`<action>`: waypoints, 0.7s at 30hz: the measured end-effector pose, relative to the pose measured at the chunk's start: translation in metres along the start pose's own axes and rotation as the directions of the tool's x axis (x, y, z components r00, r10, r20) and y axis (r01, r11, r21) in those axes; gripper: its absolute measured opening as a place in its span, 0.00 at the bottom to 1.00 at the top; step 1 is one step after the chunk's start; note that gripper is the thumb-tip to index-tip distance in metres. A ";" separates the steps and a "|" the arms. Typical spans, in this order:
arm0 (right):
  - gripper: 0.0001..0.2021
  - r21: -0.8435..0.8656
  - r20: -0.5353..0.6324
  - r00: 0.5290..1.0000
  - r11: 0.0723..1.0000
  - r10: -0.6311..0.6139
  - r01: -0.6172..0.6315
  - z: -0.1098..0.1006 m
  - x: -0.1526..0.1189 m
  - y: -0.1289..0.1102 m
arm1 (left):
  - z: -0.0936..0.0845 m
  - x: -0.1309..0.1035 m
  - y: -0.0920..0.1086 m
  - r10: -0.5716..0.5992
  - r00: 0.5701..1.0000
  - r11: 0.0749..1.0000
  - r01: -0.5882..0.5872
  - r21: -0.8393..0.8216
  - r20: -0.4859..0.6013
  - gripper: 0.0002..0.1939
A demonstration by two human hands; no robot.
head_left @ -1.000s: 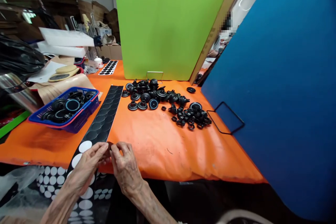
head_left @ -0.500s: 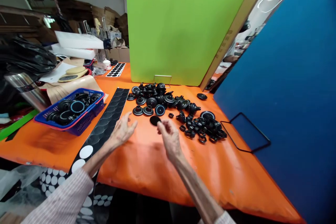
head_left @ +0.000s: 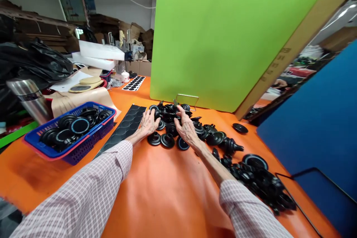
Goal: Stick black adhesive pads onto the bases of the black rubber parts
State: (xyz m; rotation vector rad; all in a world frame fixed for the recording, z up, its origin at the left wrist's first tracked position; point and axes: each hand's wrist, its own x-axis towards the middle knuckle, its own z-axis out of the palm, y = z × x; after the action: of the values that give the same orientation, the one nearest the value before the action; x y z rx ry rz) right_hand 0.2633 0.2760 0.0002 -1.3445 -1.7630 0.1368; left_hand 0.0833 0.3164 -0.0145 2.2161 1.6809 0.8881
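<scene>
My left hand reaches to the left end of a pile of black round plastic parts. Its fingers are a little apart and touch a black disc-shaped part with a pale ring. Over the middle of the pile is my right hand, thumb and fingers spread, with nothing visible in its grasp. Just in front of the hands lie stepped black discs and a ringed disc. A strip of black round stickers runs beside my left forearm.
A blue basket of black parts stands left. To the right lie small black rings and parts and a lone disc. A green board rises behind, a blue board at right. A steel flask stands far left.
Both hands have moved forward to the pile of black parts. The black round sticker that my right hand held is no longer visible. The view has shifted closer.
</scene>
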 end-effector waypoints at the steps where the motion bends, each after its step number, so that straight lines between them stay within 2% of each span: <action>1: 0.28 -0.024 0.030 0.999 1.000 -0.019 0.019 0.006 0.009 0.003 | 0.005 0.006 -0.001 0.005 1.000 1.000 -0.005 0.001 0.002 0.27; 3: 0.28 -0.063 0.088 0.996 0.997 -0.031 0.037 0.018 0.022 0.010 | 0.012 0.017 -0.002 -0.001 1.000 1.000 0.001 0.004 0.011 0.27; 6: 0.29 -0.102 0.145 0.989 0.994 -0.009 0.024 0.029 0.029 0.021 | 0.017 0.025 -0.005 -0.021 1.000 1.000 0.021 0.011 0.018 0.22; 10: 0.31 -0.078 0.177 0.984 0.997 0.009 0.005 0.021 0.020 0.024 | 0.011 0.019 -0.007 0.046 0.998 0.999 -0.046 -0.001 0.050 0.14; 15: 0.32 0.028 0.257 0.966 1.000 -0.020 0.013 -0.006 -0.006 0.010 | 0.004 -0.017 0.002 0.129 0.987 0.991 -0.126 -0.034 0.091 0.07; 18: 0.31 0.072 0.297 0.955 0.997 -0.005 -0.017 -0.020 -0.030 0.000 | 0.005 -0.046 0.011 0.173 0.975 0.985 -0.168 -0.050 0.141 0.11; 21: 0.30 0.072 0.280 0.960 0.997 0.008 -0.029 -0.030 -0.055 -0.009 | 0.001 -0.074 0.021 0.226 0.955 0.974 -0.216 -0.071 0.191 0.14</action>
State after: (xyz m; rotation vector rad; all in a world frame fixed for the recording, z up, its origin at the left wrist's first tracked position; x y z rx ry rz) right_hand 0.2789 0.2147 -0.0083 -1.3377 -1.9578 0.4179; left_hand 0.0887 0.2408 -0.0289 2.4025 1.3289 0.7183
